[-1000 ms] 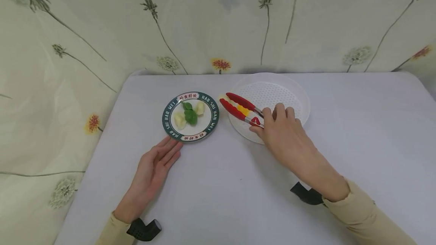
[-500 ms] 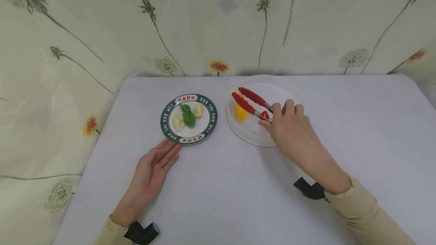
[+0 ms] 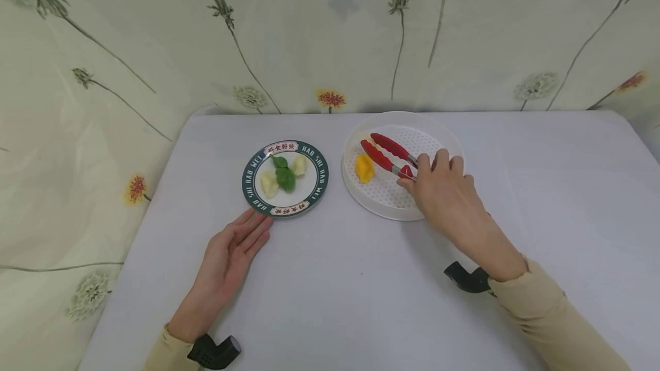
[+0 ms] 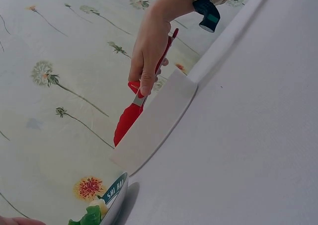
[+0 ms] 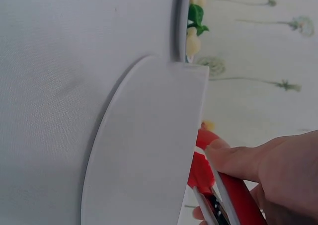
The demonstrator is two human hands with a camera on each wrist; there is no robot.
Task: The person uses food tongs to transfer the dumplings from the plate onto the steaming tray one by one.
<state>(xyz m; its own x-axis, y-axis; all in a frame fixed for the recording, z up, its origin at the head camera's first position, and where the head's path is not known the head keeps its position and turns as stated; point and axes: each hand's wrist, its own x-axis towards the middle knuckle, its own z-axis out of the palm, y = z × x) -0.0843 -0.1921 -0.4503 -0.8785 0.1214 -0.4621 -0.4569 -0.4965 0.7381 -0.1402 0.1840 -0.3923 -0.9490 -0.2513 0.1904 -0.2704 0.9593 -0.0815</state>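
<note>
My right hand (image 3: 446, 193) grips red-tipped metal tongs (image 3: 378, 155) above a round white tray with a perforated floor (image 3: 392, 208). The tongs' arms are spread apart. A yellow piece (image 3: 364, 169) of unclear kind lies on the tray's left side, beside the tongs. A faint pale patch shows at the tong tips, too blurred to name. Left of the tray, a green-rimmed plate (image 3: 247, 179) holds green leaves (image 3: 286, 179) and pale yellowish pieces (image 3: 268, 184). My left hand (image 3: 227, 268) lies palm up with straight fingers, its fingertips at the plate's near rim.
A white cloth covers the table (image 3: 330, 302). Behind its far edge hangs a flower-patterned curtain (image 3: 464, 33). Black wrist cameras (image 3: 213, 352) sit on both wrists. In the right wrist view the tray's side wall (image 5: 144, 145) hides its inside.
My right hand has drawn the tongs to the right across the tray, so the yellow piece now shows uncovered. My left hand and the plate have stayed in place.
</note>
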